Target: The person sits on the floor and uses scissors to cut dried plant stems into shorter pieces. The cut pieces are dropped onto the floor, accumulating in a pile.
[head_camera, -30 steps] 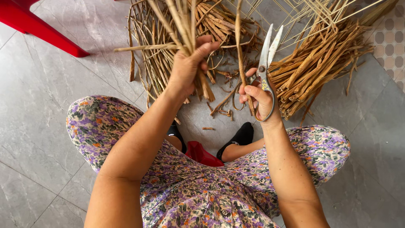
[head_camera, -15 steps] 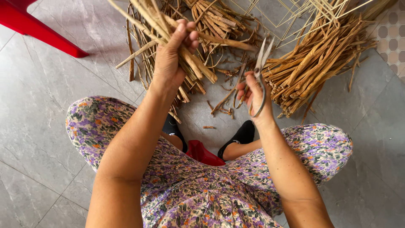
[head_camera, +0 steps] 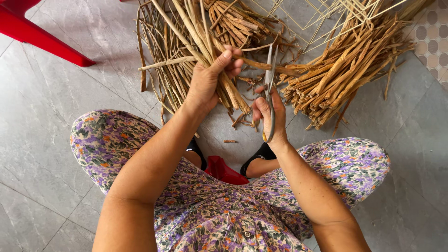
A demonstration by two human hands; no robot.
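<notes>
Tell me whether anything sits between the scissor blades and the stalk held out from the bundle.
Nothing visible does. The right hand holds the scissors, and their blades already meet the stalk that the left hand holds out from the bundle of dried stalks. Loose stalk ends lie on the floor below, clear of the blades.

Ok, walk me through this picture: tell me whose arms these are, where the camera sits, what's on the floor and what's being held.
There is no machine here. The camera is worn on a person's head and looks down at their own arms and flowered lap as they sit low over a grey tiled floor. The left hand grips a bunch of dried stalks. The right hand holds metal scissors, blades pointing away and nearly closed. Another heap of dried stalks lies to the right, with a thin stick frame behind it. A red chair leg shows at top left.
</notes>
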